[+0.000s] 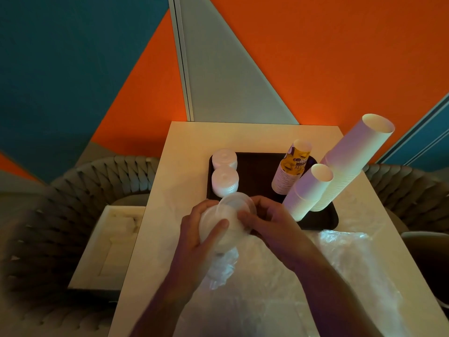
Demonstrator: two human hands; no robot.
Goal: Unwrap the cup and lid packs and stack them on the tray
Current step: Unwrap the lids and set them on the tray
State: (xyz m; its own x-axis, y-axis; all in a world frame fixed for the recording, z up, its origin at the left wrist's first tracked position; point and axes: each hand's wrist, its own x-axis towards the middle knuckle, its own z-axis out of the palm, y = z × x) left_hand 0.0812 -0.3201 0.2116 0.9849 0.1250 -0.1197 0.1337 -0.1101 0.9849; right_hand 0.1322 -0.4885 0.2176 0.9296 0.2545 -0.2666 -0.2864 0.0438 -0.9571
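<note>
Both of your hands hold the lid pack [224, 223] just above the table [155, 239], at the tray's [255, 171] near edge: left hand [199, 235] fingers curl round its side, right hand [264, 221] fingers pinch its top. Loose wrap [222, 268] trails below.

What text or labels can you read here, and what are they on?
Printed cups: purple lettering that appears upside down, perhaps ending "OP"; too blurred to read for certain.
White cups, lid stacks and wrap: no text visible.
</note>
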